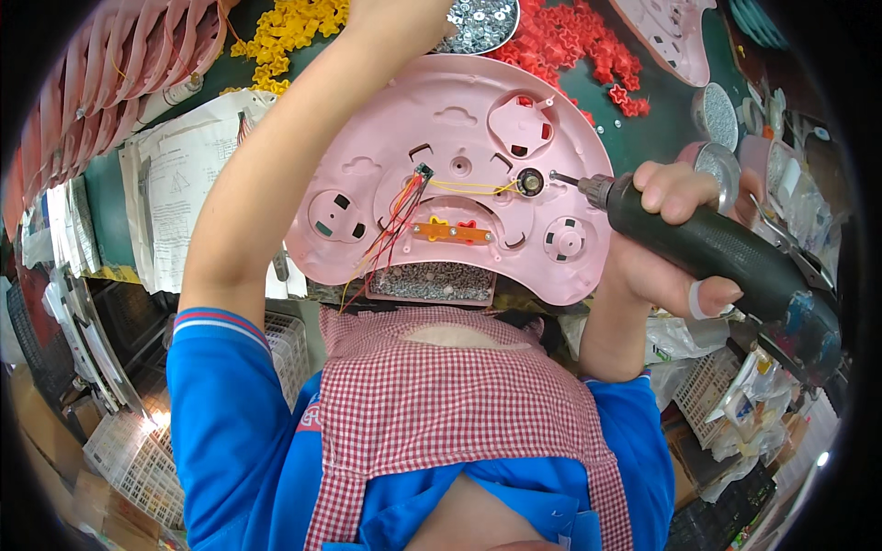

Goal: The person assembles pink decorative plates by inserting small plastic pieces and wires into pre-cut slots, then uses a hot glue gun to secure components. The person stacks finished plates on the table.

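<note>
While the screwdriver tip sits near the small round speaker, this is how things lie:

Pink shell: a big pink plastic toy shell (459, 174) lies inside-up on the green table (661, 138), right in front of the person.
Inside it: thin red and yellow wires (395, 225), a tiny circuit board (424, 171), a small round speaker (530, 183).
Right hand: the right hand (666, 239) is wrapped tight around a black electric screwdriver (707, 243), tip at the shell's right side.
Left hand: the left hand (390, 16) reaches toward a dish of silver screws (478, 23); its fingers are cut off, so I cannot tell its grip.
Might go wrong: the tip could slip and nick a wire, since the wires run close by.
Around: yellow star pieces (289, 32), red star pieces (574, 46), papers (184, 184), white baskets (138, 459).
</note>
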Tool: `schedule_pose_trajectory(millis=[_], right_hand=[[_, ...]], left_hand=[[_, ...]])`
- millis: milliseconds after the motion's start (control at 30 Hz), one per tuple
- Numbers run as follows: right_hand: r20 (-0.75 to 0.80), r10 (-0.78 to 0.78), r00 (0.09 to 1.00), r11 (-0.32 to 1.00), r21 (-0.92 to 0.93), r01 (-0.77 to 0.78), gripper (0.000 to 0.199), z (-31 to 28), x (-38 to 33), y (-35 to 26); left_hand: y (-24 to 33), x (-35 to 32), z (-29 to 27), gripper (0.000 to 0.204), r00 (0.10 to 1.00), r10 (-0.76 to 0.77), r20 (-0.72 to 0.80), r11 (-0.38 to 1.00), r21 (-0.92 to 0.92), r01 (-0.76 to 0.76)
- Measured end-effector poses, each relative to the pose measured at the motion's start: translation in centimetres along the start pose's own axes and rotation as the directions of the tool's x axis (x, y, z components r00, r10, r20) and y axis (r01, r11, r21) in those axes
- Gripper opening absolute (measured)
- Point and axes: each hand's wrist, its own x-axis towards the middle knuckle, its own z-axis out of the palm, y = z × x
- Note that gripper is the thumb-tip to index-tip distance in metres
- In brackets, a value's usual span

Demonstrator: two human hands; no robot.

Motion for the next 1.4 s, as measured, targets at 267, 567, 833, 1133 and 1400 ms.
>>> schedule_pose_trajectory(millis=[267,567,833,1133,1400], right_hand=[[-0.076,0.034,0.997,0.978,-0.204,-0.049,0.104,0.3,-1.1,0.3],[-0.069,0.096,0.993,0.980,-0.167,-0.107,0.096,0.6,-1.9,1.5],[-0.065,0.154,0.986,0.985,-0.068,-0.159,0.108,-0.1,-0.9,1.3],[0.016,0.007,1.000,0.995,0.098,-0.008,0.115,1.5,-1.0,0.6],[0.148,0.054,0.988,0.989,0.129,-0.073,0.095,2.5,-0.8,-0.2]], left_hand=[[-0.7,1.3,2.0,0.012,0.999,0.037,-0.038,0.998,-0.052,-0.039],[-0.4,0.8,1.9,0.011,0.994,-0.003,-0.111,0.992,-0.126,-0.011],[-0.4,0.9,1.3,0.012,0.991,0.068,-0.111,0.991,-0.103,-0.080],[6.1,-8.5,-0.2,0.010,0.974,-0.008,0.225,0.283,-0.934,0.218],[7.3,-12.2,0.2,0.016,0.954,0.038,0.297,0.143,-0.946,0.289]])
